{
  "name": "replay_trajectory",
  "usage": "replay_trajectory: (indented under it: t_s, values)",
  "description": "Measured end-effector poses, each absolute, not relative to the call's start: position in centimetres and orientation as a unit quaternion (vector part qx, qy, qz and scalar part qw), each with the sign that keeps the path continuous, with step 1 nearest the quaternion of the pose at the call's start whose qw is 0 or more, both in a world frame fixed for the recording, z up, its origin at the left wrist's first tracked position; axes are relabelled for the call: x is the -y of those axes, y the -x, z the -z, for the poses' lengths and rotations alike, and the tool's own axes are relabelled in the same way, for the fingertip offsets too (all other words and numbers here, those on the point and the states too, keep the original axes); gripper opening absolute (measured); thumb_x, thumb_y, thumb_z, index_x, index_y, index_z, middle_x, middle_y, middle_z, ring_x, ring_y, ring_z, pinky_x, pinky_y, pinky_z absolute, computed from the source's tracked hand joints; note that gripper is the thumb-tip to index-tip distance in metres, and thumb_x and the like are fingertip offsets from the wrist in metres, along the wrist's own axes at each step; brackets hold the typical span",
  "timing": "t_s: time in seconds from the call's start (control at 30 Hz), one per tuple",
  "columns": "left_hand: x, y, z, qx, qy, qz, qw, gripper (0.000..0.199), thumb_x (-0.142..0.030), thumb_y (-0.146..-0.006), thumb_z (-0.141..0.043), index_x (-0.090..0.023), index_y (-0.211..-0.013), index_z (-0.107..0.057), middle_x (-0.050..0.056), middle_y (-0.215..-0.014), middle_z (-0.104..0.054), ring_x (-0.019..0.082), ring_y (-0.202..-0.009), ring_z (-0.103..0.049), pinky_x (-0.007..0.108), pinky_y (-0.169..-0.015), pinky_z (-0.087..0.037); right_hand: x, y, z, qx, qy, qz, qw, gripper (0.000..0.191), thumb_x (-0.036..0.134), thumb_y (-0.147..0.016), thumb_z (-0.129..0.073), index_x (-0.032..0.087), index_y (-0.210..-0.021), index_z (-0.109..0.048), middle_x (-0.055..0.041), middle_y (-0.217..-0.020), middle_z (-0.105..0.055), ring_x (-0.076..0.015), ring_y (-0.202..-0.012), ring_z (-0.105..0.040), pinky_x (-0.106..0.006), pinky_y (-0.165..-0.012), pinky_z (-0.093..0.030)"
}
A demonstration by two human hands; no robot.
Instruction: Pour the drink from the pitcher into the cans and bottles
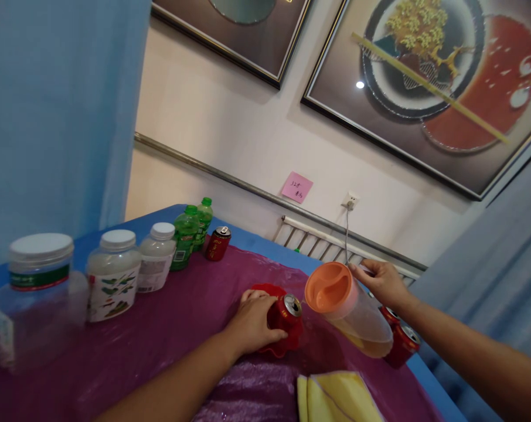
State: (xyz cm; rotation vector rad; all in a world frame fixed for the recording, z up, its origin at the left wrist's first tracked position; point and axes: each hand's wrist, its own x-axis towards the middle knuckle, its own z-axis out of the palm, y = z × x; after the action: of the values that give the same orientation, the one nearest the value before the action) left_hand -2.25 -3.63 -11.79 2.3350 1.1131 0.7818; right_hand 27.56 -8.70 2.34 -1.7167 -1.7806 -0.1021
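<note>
Left hand [252, 322] grips red can [285, 313] | right hand [382, 281] holds tilted pitcher [357, 319]

I have room to slide a hand over the shiny purple plastic sheet [199, 305], between the clear white-lidded plastic jars [113, 293] and the red scalloped plate [297, 334]. Beyond it, two green plastic bottles [186, 240] and a black-topped red metal can [218, 246] obstruct me. The left forearm [181, 375] bars the near side. To the right, the tilted translucent orange-lidded pitcher [357, 331] blocks me; above the folded yellow cloth [336, 398] I could pass.
</note>
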Motion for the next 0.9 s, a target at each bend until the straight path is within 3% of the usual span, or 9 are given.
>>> replay_trajectory:
  t_s: [0.9]
  values:
    - [3.54, 2.18, 12.03, -0.398, -0.843, -0.292, 0.214, 0.064, -0.052, -0.059, -0.085, -0.025, -0.115, -0.07, 0.008, -0.119, -0.071, 0.035, -0.119, -0.058, 0.047, -0.109, -0.036, 9.06, -27.09, -2.59, 0.673, 0.658, 0.029, 0.336, 0.058, 0.068, -0.082, -0.054, 0.025, -0.054, -0.029, 0.0057, -0.054, -0.024, -0.0101, -0.05, -0.024, -0.026, -0.047, -0.019]
